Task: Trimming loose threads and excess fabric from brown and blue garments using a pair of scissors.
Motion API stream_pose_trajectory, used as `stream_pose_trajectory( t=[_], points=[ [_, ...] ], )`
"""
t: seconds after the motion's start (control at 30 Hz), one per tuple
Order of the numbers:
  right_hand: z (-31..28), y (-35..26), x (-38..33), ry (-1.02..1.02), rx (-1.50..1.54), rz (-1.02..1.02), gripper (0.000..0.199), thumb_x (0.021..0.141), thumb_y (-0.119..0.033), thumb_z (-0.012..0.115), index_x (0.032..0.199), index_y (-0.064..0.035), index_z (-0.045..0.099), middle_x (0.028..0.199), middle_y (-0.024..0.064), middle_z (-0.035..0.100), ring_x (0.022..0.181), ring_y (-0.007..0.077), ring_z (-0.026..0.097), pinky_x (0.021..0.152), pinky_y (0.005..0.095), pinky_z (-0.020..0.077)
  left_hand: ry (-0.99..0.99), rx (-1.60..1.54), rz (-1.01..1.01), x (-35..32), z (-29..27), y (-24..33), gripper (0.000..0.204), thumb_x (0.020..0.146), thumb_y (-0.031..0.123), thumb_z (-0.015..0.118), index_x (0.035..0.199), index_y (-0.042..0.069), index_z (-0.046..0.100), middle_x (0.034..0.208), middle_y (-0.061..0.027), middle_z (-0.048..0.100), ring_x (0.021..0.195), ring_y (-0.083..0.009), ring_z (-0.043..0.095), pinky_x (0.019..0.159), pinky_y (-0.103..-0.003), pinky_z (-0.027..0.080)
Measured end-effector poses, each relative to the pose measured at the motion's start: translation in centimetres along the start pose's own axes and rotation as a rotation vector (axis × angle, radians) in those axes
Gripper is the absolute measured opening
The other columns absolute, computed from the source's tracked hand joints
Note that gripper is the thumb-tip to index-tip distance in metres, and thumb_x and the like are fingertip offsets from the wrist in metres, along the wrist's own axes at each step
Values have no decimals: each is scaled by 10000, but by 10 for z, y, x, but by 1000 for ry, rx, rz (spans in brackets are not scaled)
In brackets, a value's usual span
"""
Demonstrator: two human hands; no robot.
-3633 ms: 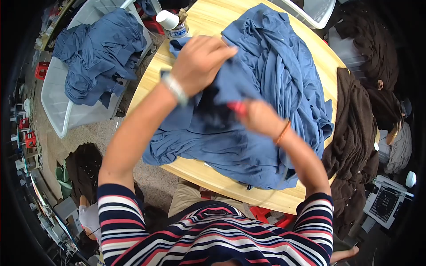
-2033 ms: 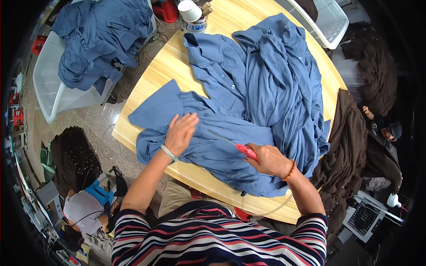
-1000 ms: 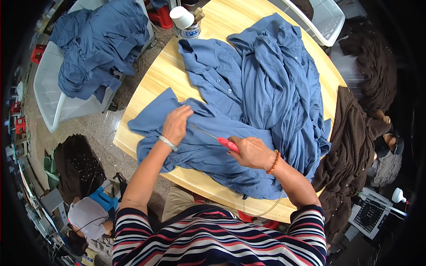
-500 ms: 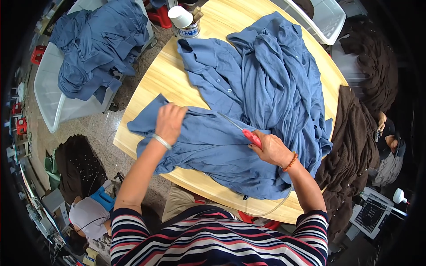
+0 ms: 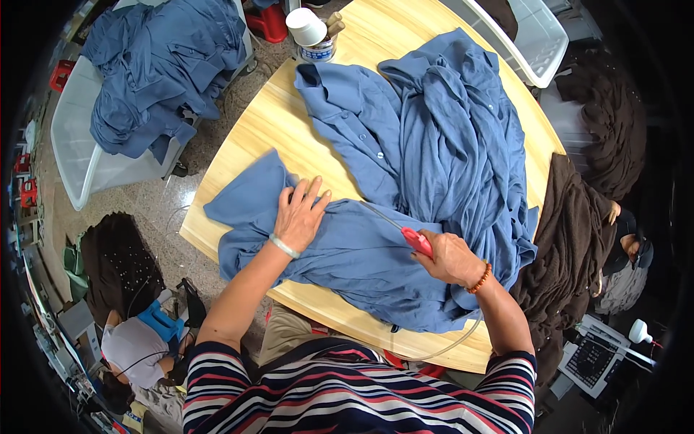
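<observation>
Blue shirts (image 5: 455,145) lie crumpled across the wooden table, with a collar and a buttoned placket showing near the far edge. My left hand (image 5: 298,220) rests on the near piece of blue cloth (image 5: 347,253), fingers spread and palm down. In my right hand (image 5: 452,257) is a red-handled tool (image 5: 417,241) with a long thin metal shaft. Its tip points to the far left, over the fold of the cloth beside my left hand. A pale thin hose (image 5: 463,338) curves below my right wrist; where it joins the tool is hidden.
On the table's (image 5: 260,123) far edge stand a white cup (image 5: 306,27) and a tub of sticks (image 5: 318,50). A white bin (image 5: 72,159) of blue shirts is at the left. Dark brown garments (image 5: 560,253) hang at the right, near another person (image 5: 629,246).
My left hand has gone from pinching the cloth's edge to lying spread on it, slightly right and nearer. My right hand with the tool has shifted slightly nearer.
</observation>
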State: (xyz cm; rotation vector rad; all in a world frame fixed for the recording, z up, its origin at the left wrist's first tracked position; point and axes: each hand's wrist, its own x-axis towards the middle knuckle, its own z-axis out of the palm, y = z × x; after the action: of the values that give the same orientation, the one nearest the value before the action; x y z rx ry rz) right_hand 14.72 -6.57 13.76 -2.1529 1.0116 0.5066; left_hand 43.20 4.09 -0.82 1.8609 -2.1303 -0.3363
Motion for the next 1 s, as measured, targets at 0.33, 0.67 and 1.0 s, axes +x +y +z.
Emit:
stream_pose_trajectory(
  t=[0.33,0.67,1.0],
  points=[
    [0,-56,57,-102,23,-179,320,849,-284,640,993,-1,597,791,238,647,783,418,635,712,500,486,-14,-140,-63,-10,13,-8,503,852,177,637,1340,233,529,1542,-112,272,1428,-356,218,1074,-613,254],
    [-2,-43,29,-144,19,-82,312,859,-278,631,1006,-5,600,812,243,653,813,423,639,725,507,493,218,-374,-29,-20,15,-30,318,775,70,729,1083,61,653,1355,-132,534,1336,-340,415,1057,-485,358],
    [19,-17,5,-134,82,-99,337,881,-283,611,1117,-47,565,790,232,652,786,419,641,704,501,498,169,-307,-14,-10,3,-19,211,801,54,687,1003,16,637,993,-146,606,937,-355,577,837,-431,465]
  ],
)
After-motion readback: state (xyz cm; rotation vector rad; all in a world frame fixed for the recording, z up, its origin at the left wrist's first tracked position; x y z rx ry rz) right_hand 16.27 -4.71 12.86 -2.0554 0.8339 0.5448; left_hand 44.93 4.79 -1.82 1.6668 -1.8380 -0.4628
